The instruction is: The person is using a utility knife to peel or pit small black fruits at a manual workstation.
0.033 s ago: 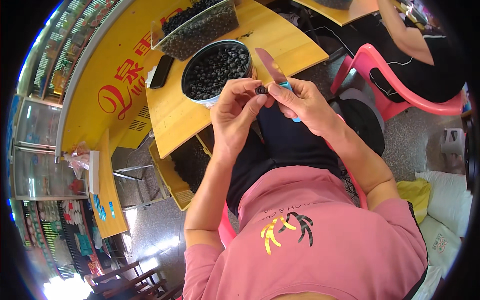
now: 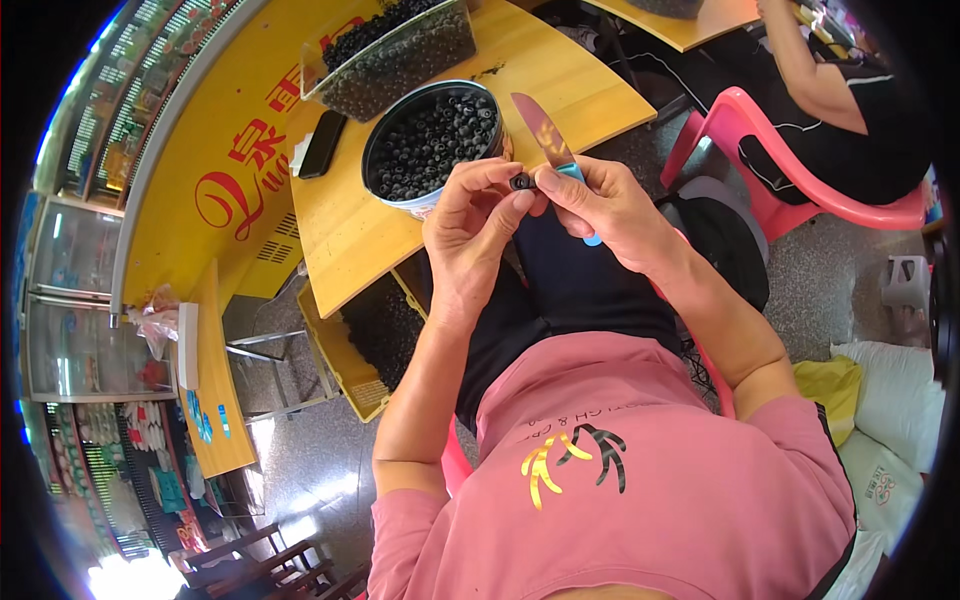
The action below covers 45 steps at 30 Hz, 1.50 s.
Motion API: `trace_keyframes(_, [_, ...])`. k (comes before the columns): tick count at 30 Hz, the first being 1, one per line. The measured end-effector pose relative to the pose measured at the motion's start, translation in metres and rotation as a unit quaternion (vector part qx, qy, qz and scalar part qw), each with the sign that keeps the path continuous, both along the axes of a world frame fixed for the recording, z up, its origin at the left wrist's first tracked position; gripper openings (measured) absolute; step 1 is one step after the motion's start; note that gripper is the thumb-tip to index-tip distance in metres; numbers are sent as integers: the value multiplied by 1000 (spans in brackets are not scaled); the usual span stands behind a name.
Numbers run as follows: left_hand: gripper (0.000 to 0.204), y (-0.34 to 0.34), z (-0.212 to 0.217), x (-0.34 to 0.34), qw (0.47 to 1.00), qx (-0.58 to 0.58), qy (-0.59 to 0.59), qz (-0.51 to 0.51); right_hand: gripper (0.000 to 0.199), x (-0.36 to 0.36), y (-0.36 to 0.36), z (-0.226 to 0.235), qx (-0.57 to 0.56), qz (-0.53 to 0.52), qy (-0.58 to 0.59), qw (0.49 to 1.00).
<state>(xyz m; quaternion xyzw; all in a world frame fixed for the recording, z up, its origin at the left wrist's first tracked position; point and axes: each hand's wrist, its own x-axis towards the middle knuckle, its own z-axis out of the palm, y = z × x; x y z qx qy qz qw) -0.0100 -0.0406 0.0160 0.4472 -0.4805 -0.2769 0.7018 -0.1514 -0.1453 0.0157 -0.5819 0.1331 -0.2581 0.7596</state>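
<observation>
A small dark round piece with a hollow end (image 2: pixel 521 181) is pinched between the thumb and fingers of my left hand (image 2: pixel 475 210). My right hand (image 2: pixel 610 210) is closed round the blue handle (image 2: pixel 571 172) of a knife, and its thumb tip meets the dark piece. The knife blade (image 2: pixel 541 128) points up and away, toward the table. Just beyond my left hand stands a round tub (image 2: pixel 372 190) filled with similar small black pieces (image 2: pixel 430 140); my left fingers overlap its near edge from this viewpoint.
Behind the tub, a clear plastic bin (image 2: pixel 440 40) of black pieces sits on the wooden table (image 2: pixel 560 80), near a black phone (image 2: pixel 322 145). Under the table is a yellow crate (image 2: pixel 350 375) of dark material. A pink chair (image 2: pixel 740 110) with a seated person (image 2: pixel 830 90) is at the right.
</observation>
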Motion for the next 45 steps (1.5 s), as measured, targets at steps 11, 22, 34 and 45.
trace_keyframes(11, [19,7,-19,-13,997,-6,72,10,25,-1,-3,-3,17,15,29,999])
trace_keyframes(22, [26,11,-15,-16,988,82,128,6,28,-2,-6,-1,-94,-22,28,995])
trace_keyframes(34, [16,9,-20,-13,994,51,38,90,25,2,-6,-10,-107,-23,35,993])
trace_keyframes(45, [22,6,-8,-6,917,47,-361,162,25,5,-8,-13,-120,-28,76,989])
